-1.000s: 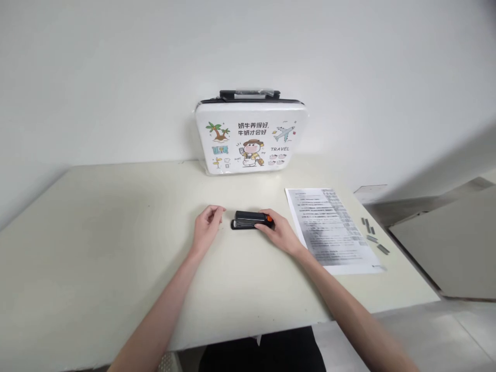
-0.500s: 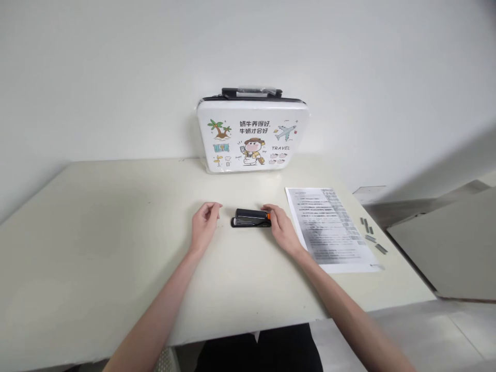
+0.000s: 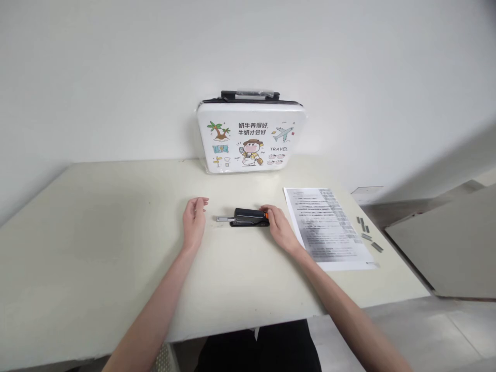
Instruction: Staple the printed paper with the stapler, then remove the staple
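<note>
A black stapler (image 3: 250,214) lies on the white table (image 3: 116,248) in front of me. Its silver inner tray (image 3: 225,219) sticks out of the left end. My right hand (image 3: 281,227) grips the stapler's right end, beside an orange part (image 3: 266,215). To the left, apart from the tray, my left hand (image 3: 194,219) hovers with nothing visible in it, its fingers loosely bent and a little apart.
Printed sheets of paper (image 3: 321,227) lie right of my right hand. Several grey staple strips (image 3: 366,236) sit near the table's right edge. A white cartoon-printed case (image 3: 251,137) stands against the wall at the back.
The silver tray has slid out of the stapler's left end. My left hand has moved left and its fingers have loosened. My right hand keeps its place on the stapler.
</note>
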Action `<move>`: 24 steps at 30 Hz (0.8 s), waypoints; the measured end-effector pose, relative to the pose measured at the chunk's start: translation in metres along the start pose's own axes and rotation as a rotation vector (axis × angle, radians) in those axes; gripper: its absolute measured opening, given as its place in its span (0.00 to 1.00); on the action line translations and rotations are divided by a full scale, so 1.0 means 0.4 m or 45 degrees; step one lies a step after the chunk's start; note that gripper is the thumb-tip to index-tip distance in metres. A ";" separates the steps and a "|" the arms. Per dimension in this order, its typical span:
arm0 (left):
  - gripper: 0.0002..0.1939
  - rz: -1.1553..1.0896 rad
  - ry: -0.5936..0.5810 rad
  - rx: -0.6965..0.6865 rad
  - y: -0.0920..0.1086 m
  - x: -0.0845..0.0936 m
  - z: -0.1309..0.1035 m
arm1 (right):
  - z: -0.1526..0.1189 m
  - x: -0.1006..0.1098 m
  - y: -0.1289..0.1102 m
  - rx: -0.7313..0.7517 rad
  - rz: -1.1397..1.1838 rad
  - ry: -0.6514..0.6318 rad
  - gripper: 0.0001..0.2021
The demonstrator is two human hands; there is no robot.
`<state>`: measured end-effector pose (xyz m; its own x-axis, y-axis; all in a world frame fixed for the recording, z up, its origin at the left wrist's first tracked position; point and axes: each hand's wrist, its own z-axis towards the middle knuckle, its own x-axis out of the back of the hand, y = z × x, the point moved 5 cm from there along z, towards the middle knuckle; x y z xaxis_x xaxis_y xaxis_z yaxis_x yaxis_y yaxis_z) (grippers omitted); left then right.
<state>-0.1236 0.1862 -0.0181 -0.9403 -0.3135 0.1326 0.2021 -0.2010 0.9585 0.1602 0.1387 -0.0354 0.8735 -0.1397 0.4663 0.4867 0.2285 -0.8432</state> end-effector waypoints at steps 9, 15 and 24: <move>0.23 -0.268 -0.204 0.147 0.002 -0.039 -0.022 | -0.012 -0.004 -0.031 0.128 -0.180 -0.078 0.16; 0.30 -0.352 -0.478 0.328 -0.002 -0.058 -0.028 | -0.032 -0.002 -0.066 0.252 -0.243 -0.071 0.08; 0.21 -0.943 -0.372 0.964 -0.034 -0.107 -0.076 | -0.060 0.003 -0.130 0.819 -0.439 0.227 0.20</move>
<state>-0.0778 0.1741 -0.0445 -0.8081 -0.0983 -0.5808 -0.5657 0.4043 0.7187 0.1354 0.1037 0.0027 0.6821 -0.4464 0.5792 0.6905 0.6538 -0.3093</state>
